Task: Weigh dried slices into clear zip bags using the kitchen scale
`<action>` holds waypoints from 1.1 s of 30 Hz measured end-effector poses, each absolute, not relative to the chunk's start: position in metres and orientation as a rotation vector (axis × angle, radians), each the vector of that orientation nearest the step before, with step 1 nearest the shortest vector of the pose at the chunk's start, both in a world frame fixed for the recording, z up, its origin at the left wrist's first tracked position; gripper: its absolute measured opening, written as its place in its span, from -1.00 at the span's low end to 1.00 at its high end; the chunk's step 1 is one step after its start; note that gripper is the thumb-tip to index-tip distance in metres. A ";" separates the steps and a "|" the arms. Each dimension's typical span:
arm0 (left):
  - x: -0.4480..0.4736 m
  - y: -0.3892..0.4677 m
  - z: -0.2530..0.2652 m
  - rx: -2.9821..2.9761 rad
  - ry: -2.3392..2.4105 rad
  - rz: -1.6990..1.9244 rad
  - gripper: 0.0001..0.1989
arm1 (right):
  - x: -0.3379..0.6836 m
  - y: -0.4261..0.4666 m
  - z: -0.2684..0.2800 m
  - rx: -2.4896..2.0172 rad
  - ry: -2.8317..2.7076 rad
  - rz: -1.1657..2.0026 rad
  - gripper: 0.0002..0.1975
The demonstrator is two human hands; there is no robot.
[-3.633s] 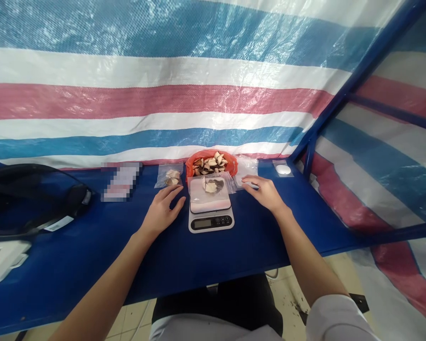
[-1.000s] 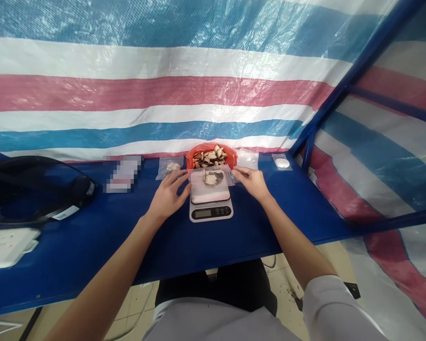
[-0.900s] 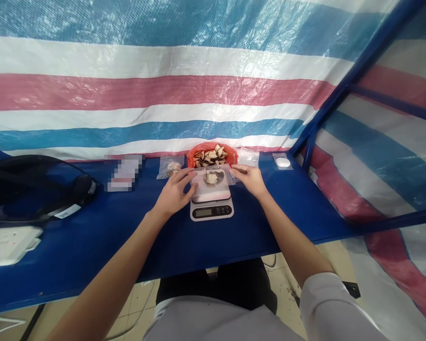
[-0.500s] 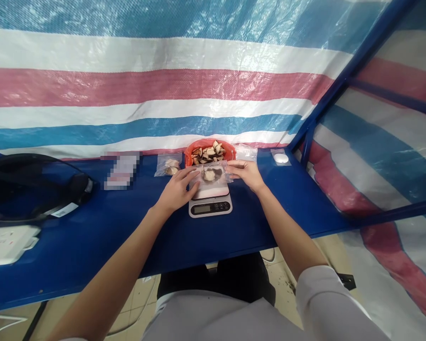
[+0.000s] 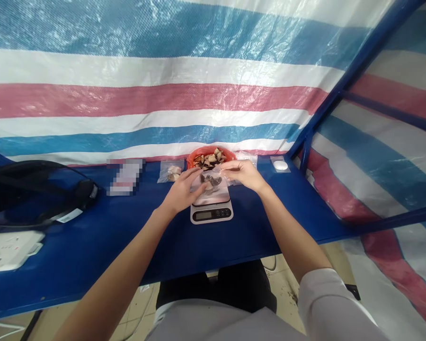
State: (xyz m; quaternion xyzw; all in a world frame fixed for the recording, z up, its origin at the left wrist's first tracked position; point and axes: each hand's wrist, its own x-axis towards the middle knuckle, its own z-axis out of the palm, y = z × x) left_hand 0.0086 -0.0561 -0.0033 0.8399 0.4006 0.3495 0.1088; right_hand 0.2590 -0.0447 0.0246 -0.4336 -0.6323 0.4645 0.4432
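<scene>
A clear plastic bag [image 5: 213,183] with dark and pale dried slices in it is between my hands, over the white digital kitchen scale [image 5: 212,216]. My left hand [image 5: 181,192] grips its left side, thumb lying across the front and fingers behind the upper edge. At the upper right corner, my right hand [image 5: 244,174] pinches the plastic between thumb and fingers. Just behind stands a red basket [image 5: 190,161] of dark-edged, pale dried slices [image 5: 209,158], which look like mushroom. Whether the bag rests on the scale's plate, I cannot tell.
Another clear bag with pale pieces [image 5: 171,171] lies left of the basket, and more clear plastic [image 5: 250,160] to its right. A small bag holds a white round object [image 5: 280,165]. On the blue table's left are a black headset-like item [image 5: 81,192] and a white power strip [image 5: 12,251].
The bag's contents have shifted, with more dark pieces showing. My left thumb has moved across the bag's front. The view has tilted up slightly.
</scene>
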 end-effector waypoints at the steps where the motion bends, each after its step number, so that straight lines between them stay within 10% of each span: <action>1: 0.010 -0.055 -0.001 2.442 1.175 1.021 -0.44 | 0.258 -0.044 0.027 -1.059 -1.603 1.136 -0.64; 21: 0.023 -0.018 0.039 1.600 1.009 0.939 -0.63 | 0.248 -0.032 0.067 -0.884 -1.962 0.705 -0.86; 33: 0.050 -0.033 0.020 0.987 0.990 1.361 -0.60 | 0.255 -0.023 0.026 -0.978 -1.387 0.964 -0.61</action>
